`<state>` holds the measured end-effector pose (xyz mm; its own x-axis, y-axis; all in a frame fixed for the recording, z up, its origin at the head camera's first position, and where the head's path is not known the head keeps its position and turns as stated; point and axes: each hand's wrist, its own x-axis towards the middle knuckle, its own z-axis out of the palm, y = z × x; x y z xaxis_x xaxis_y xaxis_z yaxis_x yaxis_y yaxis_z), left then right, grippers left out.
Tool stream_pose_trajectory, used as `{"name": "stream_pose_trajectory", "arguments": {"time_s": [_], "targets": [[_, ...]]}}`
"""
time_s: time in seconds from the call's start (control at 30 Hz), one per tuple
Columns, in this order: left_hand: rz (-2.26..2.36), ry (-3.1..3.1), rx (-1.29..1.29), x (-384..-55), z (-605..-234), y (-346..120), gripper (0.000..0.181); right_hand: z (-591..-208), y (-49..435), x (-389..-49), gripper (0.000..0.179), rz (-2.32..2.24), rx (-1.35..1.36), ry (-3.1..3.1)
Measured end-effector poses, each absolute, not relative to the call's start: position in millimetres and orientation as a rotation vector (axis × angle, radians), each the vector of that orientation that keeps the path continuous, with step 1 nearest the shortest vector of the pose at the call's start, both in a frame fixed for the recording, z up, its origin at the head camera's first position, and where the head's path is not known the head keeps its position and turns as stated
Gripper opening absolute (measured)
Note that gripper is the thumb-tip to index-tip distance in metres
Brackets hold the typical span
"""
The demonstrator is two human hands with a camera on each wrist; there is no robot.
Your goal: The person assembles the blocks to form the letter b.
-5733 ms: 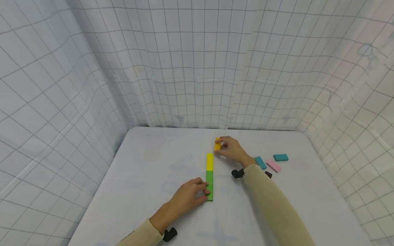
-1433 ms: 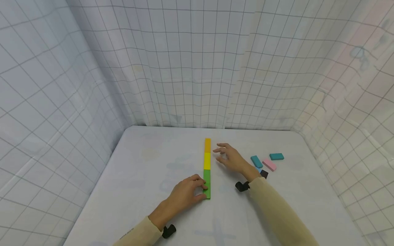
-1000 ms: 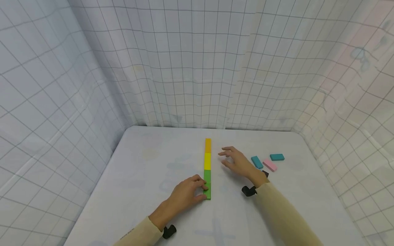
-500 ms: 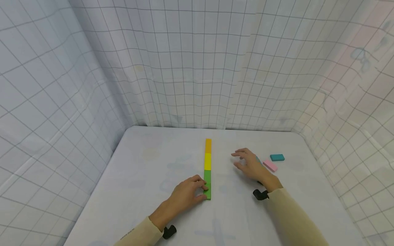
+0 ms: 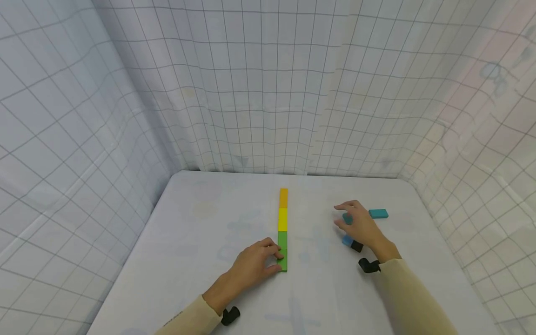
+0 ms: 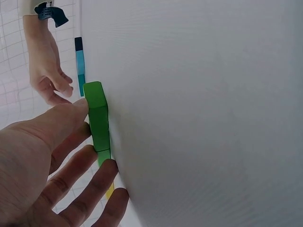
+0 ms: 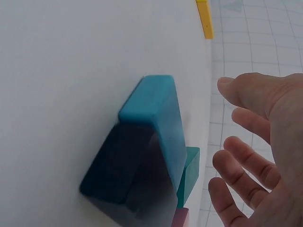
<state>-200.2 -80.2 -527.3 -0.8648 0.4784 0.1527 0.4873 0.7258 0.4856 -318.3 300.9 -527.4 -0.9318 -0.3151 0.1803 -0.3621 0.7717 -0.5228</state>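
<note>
In the head view my left hand [image 5: 253,265] rests its fingertips on the near green block [image 5: 282,264], with the thumb beside its near end. A second green block [image 5: 282,239], a yellow block [image 5: 283,219] and an orange block [image 5: 284,197] continue the straight row away from it. My right hand [image 5: 362,225] hovers over the loose blocks at the right, thumb and fingers apart, holding nothing. Below its fingers a teal block [image 5: 347,218] shows partly. A pink block [image 7: 181,218] shows only at the lower edge of the right wrist view; the hand hides it in the head view.
Another teal block [image 5: 378,213] lies just beyond the right hand. A blue block [image 5: 347,240] and a black block [image 5: 357,246] lie together under the right wrist. White grid-patterned curtains [image 5: 268,93] enclose the white table [image 5: 201,251] at the back and sides.
The orange block, earlier in my right hand, now lies at the row's far end. My right hand has released it and moved right to the loose blocks. My left hand stays at the near green block.
</note>
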Motion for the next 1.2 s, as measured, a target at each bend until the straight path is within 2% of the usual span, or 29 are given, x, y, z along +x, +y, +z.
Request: {"name": "stream_pose_trajectory", "arguments": {"time_s": [0.7, 0.93, 1.2], "targets": [[-0.829, -2.885, -0.83, -201, -530, -82, 0.026, -530, 325, -316, 0.066, 0.855, 0.346, -2.963], [-0.845, -2.883, -0.83, -200, -529, -82, 0.024, -532, 327, -317, 0.066, 0.858, 0.359, -2.975], [-0.847, -2.883, -0.834, -200, -528, -82, 0.024, -534, 326, -317, 0.058, 0.848, 0.386, -2.958]]}}
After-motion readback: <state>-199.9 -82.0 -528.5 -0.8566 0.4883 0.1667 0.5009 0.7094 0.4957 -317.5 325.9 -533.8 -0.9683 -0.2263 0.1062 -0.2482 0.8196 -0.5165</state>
